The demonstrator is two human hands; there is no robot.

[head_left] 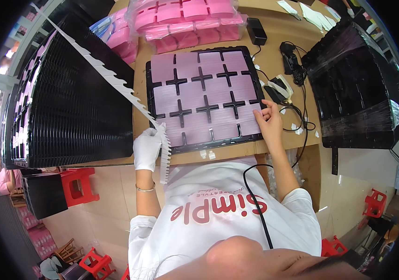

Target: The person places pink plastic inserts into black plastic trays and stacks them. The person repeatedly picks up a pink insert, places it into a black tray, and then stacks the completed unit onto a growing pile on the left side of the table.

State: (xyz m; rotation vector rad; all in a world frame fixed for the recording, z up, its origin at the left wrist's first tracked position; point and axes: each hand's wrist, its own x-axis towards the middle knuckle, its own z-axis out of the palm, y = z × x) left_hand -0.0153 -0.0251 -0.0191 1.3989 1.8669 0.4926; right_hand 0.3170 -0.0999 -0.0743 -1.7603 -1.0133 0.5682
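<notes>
In front of me lies a black tray (181,112) with cross-shaped ribs, its compartments covered by pink sheets (218,95). My left hand (147,147), in a white glove, is closed on a long white strip (101,70) with a toothed edge at the tray's near left corner. One length of the strip runs up toward the far left; another hangs down beside the glove. My bare right hand (269,119) is at the tray's right edge. Its thumb touches the pink sheet there, and the forefinger is bent and apart from the thumb.
A tall stack of black trays (83,102) stands at left, another wrapped stack (353,88) at right. Bagged pink sheets (185,28) lie behind the tray. Right of it are a black adapter (256,31), cables (297,70) and a power strip (281,88). Red stools (80,186) stand below.
</notes>
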